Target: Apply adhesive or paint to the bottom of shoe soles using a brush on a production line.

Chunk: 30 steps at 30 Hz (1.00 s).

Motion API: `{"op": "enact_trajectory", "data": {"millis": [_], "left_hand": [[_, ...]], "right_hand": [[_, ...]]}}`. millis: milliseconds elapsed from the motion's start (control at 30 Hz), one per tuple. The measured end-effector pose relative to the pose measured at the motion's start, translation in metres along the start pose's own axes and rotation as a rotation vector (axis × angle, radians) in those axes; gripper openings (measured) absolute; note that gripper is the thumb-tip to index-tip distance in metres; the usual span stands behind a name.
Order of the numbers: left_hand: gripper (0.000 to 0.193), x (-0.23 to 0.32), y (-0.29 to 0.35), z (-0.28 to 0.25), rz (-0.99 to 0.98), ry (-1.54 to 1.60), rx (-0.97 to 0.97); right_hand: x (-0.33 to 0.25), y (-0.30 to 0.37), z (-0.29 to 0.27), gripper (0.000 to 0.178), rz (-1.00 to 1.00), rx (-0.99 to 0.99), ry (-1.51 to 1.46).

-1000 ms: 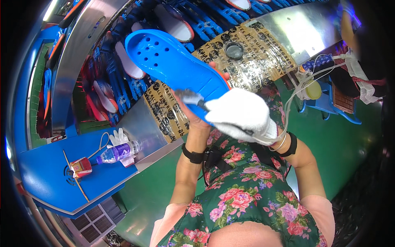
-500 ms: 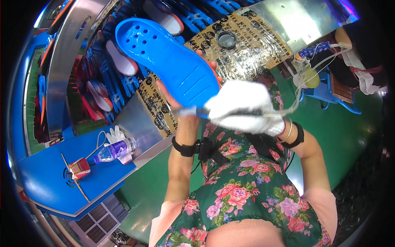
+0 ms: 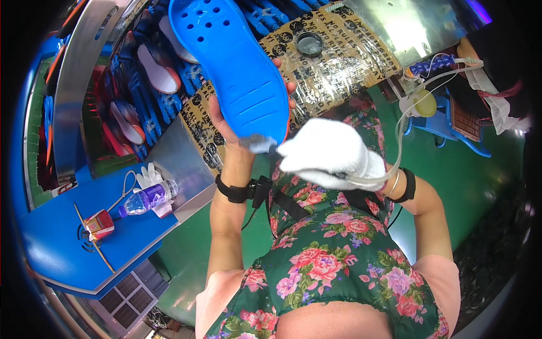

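My bare left hand [image 3: 221, 120] is closed around a blue shoe sole [image 3: 240, 76], thumb along its left edge and fingertips along its right. Small round holes dot the sole's far end, and shallow grooves cross the near half. A white knitted glove covers my right hand [image 3: 327, 151], which is closed around a brush. The blurred bristles of the brush [image 3: 257, 142] are at the sole's near end, by my left wrist; whether they touch it I cannot tell. A pale tube [image 3: 398, 141] runs from the gloved hand up to the right.
Printed brown tape covers the bench [image 3: 350, 56], with a round dark dish [image 3: 309, 44] on it. Several soles and shoe parts [image 3: 158, 70] crowd the far left. A blue table [image 3: 51, 237] holds a bottle [image 3: 148, 199], a white glove [image 3: 149, 176] and a red box [image 3: 100, 225]. A blue stool [image 3: 446, 133] stands right.
The sole has moved farther away and turned more upright in my left hand. My gloved right hand has shifted slightly, and the brush has moved up a little beside the sole's near end.
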<state>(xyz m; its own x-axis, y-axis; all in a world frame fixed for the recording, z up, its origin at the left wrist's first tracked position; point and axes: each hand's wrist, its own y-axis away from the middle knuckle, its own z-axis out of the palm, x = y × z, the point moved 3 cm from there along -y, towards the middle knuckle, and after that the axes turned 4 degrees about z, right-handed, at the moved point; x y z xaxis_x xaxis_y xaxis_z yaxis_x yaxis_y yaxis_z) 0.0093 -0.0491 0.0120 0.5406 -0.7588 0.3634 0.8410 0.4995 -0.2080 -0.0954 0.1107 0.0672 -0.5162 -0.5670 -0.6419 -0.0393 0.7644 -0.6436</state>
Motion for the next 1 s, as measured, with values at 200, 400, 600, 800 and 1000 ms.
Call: {"op": "enact_trajectory", "data": {"millis": [200,400,600,800,1000], "left_hand": [[0.117,0.002,0.004,-0.008,-0.128,0.030,-0.069],[0.117,0.005,0.005,-0.017,-0.219,0.105,-0.068],[0.121,0.004,0.005,-0.004,-0.252,-0.070,0.128],[0.099,0.012,0.001,-0.014,-0.444,0.183,0.048],[0.097,0.013,0.000,-0.010,-0.475,0.153,-0.009]], "right_hand": [[0.021,0.001,-0.004,0.015,0.261,0.150,-0.255],[0.005,0.005,0.002,0.013,0.252,-0.007,-0.356],[0.023,0.002,-0.010,0.016,0.395,0.228,-0.351],[0.002,0.016,0.001,0.032,-0.014,0.004,0.010],[0.007,0.004,-0.018,0.017,0.199,0.024,-0.369]]}}
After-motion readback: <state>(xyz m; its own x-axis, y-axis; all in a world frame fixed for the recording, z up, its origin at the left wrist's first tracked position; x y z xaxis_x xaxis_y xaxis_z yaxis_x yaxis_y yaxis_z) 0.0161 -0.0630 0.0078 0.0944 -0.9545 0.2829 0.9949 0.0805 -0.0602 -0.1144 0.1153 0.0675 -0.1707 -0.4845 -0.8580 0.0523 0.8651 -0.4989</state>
